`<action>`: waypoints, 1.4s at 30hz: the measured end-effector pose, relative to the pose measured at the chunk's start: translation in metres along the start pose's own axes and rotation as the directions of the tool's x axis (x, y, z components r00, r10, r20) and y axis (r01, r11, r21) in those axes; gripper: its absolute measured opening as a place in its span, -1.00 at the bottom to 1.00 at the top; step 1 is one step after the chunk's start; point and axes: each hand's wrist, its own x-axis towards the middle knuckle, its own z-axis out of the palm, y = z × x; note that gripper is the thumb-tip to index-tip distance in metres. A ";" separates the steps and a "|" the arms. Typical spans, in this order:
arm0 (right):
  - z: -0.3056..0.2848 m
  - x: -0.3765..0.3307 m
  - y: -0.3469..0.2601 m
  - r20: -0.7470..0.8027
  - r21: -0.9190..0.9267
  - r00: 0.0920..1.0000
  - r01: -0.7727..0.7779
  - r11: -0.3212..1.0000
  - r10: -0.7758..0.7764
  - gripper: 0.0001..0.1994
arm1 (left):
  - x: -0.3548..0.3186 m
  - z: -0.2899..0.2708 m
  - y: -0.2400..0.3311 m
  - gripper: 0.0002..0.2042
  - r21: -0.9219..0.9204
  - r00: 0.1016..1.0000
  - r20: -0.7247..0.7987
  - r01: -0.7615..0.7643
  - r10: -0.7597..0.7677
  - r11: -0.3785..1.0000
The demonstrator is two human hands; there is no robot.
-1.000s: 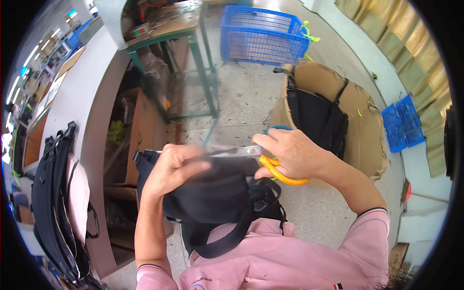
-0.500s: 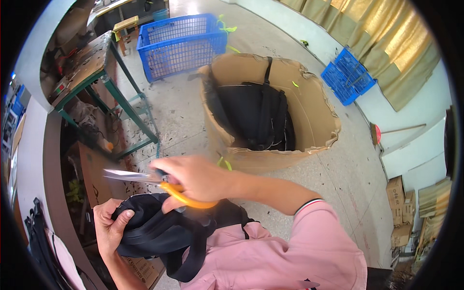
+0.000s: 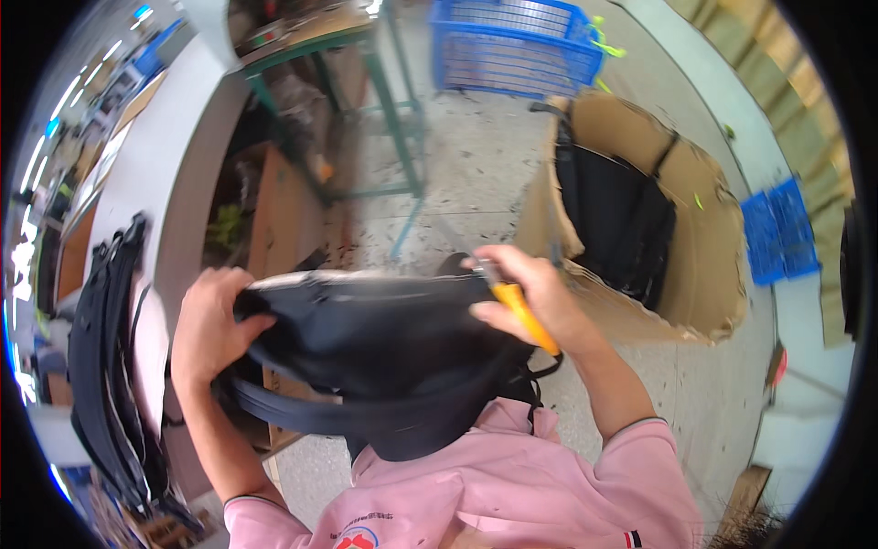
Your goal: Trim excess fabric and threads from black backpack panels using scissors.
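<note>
Both forearms rose from the pink shirt [image 3: 512, 485], bent inward toward the black bag [image 3: 384, 348] held in front of the chest. The bag lay flattened, soft and dark, straps hanging below it, left of the cardboard box [image 3: 704, 229]. The left hand [image 3: 215, 325] clutched its left end; the right hand [image 3: 530, 297] was closed on orange-handled scissors [image 3: 512, 306] at its right edge.

Place: bag-making workshop | Evidence: speckled concrete floor [image 3: 494, 174]; blue plastic crates [image 3: 517, 44]; big cardboard box [image 3: 700, 274] filled with black bags [image 3: 613, 215]; green metal-frame worktable [image 3: 366, 101]; stacked black bags [image 3: 110, 366] at left
</note>
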 end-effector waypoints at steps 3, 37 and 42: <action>-0.006 -0.002 -0.007 0.053 0.096 0.982 -0.185 0.978 0.181 -0.53 | -0.022 0.012 -0.034 -0.59 -0.702 0.943 0.119 0.301 -0.310 0.646; 0.043 0.022 -0.042 0.428 -0.514 0.567 0.793 0.326 -0.704 -0.67 | -0.010 0.081 -0.005 -0.75 -0.988 0.877 -0.125 -0.065 -0.464 0.143; 0.037 -0.011 -0.027 0.513 -0.356 0.644 0.761 0.542 -0.567 -0.64 | -0.011 0.089 -0.015 -0.75 -0.977 0.888 -0.181 -0.112 -0.423 0.183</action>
